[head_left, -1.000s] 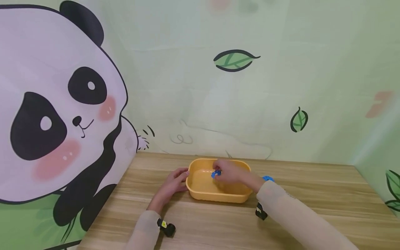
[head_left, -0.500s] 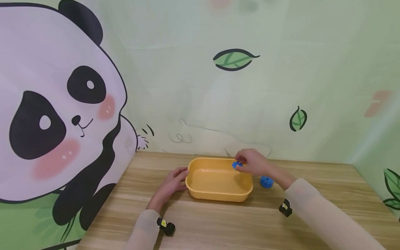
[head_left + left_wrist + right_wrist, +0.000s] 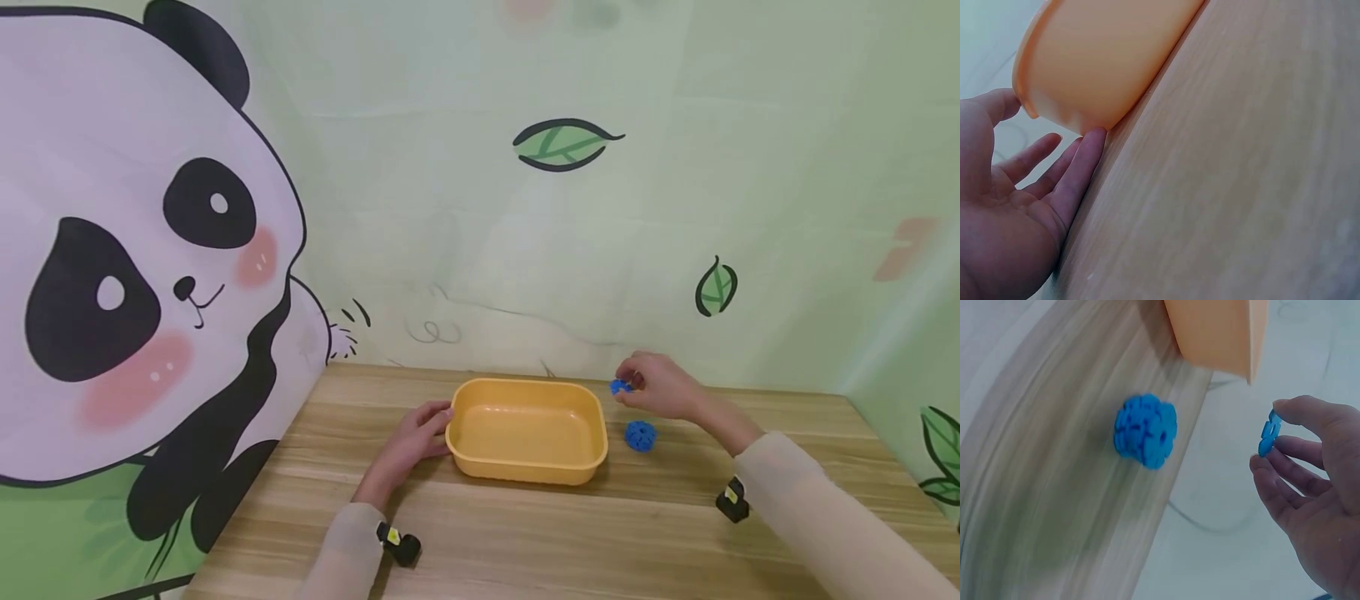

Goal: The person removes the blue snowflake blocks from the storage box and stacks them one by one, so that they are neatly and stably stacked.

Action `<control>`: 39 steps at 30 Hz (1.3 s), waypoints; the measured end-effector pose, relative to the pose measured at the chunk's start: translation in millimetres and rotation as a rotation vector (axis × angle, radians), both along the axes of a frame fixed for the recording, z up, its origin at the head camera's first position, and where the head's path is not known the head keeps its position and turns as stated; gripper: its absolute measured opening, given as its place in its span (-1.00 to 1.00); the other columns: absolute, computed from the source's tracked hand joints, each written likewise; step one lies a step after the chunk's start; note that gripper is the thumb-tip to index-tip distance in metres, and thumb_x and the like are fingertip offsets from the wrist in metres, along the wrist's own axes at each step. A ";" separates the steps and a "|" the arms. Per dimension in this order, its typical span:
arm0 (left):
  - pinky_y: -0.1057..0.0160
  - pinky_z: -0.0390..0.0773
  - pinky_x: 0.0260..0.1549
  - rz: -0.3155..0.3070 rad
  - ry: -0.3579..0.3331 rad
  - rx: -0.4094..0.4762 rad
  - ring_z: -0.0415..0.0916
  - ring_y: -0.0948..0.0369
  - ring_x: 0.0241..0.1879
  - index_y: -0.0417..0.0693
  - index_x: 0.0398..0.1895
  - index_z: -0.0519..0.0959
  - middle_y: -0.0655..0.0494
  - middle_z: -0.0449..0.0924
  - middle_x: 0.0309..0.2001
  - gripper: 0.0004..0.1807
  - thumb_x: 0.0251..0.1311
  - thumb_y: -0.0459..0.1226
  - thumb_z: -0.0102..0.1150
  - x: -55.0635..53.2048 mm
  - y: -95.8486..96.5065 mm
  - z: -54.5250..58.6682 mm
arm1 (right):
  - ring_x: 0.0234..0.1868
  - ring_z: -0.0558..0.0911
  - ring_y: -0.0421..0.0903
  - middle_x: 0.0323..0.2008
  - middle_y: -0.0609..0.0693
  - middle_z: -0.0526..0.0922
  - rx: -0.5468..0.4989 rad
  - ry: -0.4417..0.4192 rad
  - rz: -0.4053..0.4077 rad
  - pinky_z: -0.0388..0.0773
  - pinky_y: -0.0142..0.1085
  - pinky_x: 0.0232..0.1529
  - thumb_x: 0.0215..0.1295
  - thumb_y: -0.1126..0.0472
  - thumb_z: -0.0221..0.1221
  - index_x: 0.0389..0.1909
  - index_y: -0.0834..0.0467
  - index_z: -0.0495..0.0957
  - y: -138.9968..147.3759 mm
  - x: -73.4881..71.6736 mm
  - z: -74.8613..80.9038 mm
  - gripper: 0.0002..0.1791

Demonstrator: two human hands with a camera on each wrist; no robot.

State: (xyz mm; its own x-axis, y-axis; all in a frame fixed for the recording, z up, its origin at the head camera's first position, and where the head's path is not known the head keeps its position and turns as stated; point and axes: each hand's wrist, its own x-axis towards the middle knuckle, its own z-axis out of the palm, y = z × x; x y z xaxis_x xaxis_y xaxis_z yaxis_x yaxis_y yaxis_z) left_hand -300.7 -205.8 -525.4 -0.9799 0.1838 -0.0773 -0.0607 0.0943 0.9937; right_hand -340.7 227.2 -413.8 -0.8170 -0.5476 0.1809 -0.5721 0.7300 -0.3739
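Note:
A yellow rectangular plastic tub [image 3: 527, 473] stands on the wooden table with nothing inside. At its left end rests my left hand [image 3: 410, 437]; in the left wrist view the thumb touches the rim and the loosely extended fingers [image 3: 1082, 164] lie along the wall's lower part. Beyond the tub's right end, my right hand [image 3: 666, 388] pinches a thin blue notched snowflake disc [image 3: 1270, 433] between thumb and fingertips, raised off the table. Below that hand sits a rounded cluster of blue snowflake discs [image 3: 641, 436], stacked or joined together.
The wooden table [image 3: 525, 542] meets a pale green wall cloth [image 3: 480, 208] printed with leaves at the back. A large panda print [image 3: 142, 275] covers the left side. Black wrist cameras are strapped at both sleeves.
My right hand has moved right with the blue snowflake disc, from inside the tub, past its right rim, to above the blue cluster. The cluster is uncovered now. My left hand stays put.

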 end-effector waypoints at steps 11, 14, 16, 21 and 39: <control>0.04 0.75 0.04 0.025 0.000 0.027 0.55 -0.07 0.27 -0.22 0.48 0.41 -0.22 0.48 0.38 -0.38 0.58 0.00 0.14 1.7 2.2 0.0 | -0.19 0.65 0.11 -0.24 0.12 0.65 0.025 -0.007 -0.043 0.74 -0.04 -0.11 0.30 0.26 0.43 -0.11 0.35 0.67 18.3 -1.2 11.0 -0.74; 0.04 0.75 0.04 0.023 0.003 0.026 0.54 -0.07 0.28 -0.22 0.48 0.41 -0.21 0.48 0.38 -0.38 0.58 0.00 0.14 1.4 2.5 0.3 | -0.20 0.63 0.07 -0.24 0.10 0.64 0.032 -0.017 -0.064 0.74 -0.06 -0.11 0.30 0.25 0.43 -0.11 0.34 0.66 24.2 -1.9 9.4 -0.73; 0.05 0.75 0.04 0.022 0.003 0.030 0.54 -0.07 0.28 -0.22 0.48 0.41 -0.21 0.48 0.38 -0.38 0.58 0.00 0.13 0.9 2.5 0.2 | -0.20 0.63 0.04 -0.24 0.09 0.65 0.031 -0.024 -0.072 0.75 -0.06 -0.10 0.30 0.25 0.43 -0.11 0.33 0.66 27.6 -2.5 7.8 -0.74; 0.05 0.75 0.04 0.024 0.006 0.029 0.53 -0.08 0.29 -0.24 0.48 0.40 -0.23 0.46 0.39 -0.38 0.59 -0.01 0.12 0.9 2.7 0.1 | -0.19 0.65 0.04 -0.25 0.09 0.66 0.033 -0.045 -0.066 0.75 -0.03 -0.10 0.31 0.27 0.40 -0.12 0.35 0.67 34.4 -2.0 3.9 -0.76; 0.07 0.74 0.05 0.014 0.004 -0.001 0.54 -0.06 0.29 -0.18 0.50 0.40 -0.19 0.47 0.40 -0.32 0.55 0.08 0.15 0.9 -2.1 -2.6 | -0.21 0.64 0.03 -0.26 0.09 0.66 0.042 -0.068 -0.086 0.74 -0.07 -0.13 0.32 0.27 0.39 -0.10 0.37 0.66 36.7 4.0 2.9 -0.74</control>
State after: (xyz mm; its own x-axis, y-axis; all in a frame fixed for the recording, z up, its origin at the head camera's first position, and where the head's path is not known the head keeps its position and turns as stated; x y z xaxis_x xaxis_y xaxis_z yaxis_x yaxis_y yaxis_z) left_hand -299.8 -207.8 -528.0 -0.9827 0.1697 -0.0735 -0.0581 0.0941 0.9939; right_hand -336.7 263.9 -410.9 -0.8711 -0.4804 0.1014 -0.4805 0.7915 -0.3778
